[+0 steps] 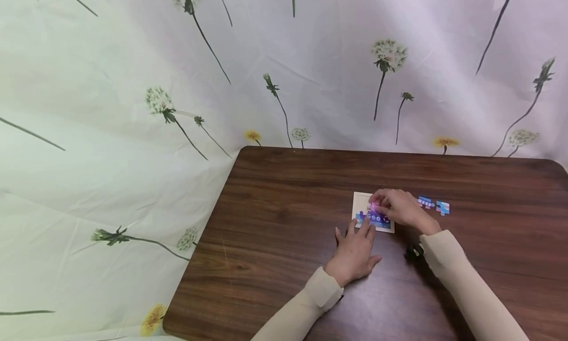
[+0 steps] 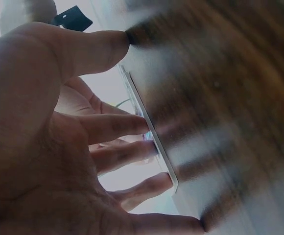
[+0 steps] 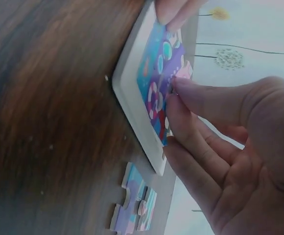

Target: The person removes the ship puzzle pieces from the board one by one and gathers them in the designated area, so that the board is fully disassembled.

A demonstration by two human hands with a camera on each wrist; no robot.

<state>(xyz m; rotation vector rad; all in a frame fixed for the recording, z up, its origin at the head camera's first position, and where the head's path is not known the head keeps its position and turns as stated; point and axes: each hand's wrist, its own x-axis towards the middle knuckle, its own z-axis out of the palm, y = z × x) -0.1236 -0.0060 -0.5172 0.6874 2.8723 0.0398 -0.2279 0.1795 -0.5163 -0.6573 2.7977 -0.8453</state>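
— While your left hand [image 1: 352, 254] lies flat on the table [image 1: 284, 222], where are its fingers?

— Your fingers [image 2: 117, 128] are straight and a little spread, tips touching the near edge of the puzzle tray [image 1: 360, 203]. They hold nothing.

— And my right hand [image 1: 399, 208]?

— It sits over the tray from the right, fingers bent, with your fingertips [image 3: 181, 88] pinching or pressing a puzzle piece [image 3: 183, 71] among the purple ones already laid in. You can't tell whether it is seated.

— Where does the tray lie?

— Right of the table's middle, flat, its white rim showing at the far left corner.

— Any spare pieces?

— Two loose pieces [image 1: 434, 205] lie just right of your right hand, side by side on the wood.

— Room to move?

— Bare wood runs left of the tray to the table's left edge, and on the far side up to the flowered cloth [image 1: 133, 109].
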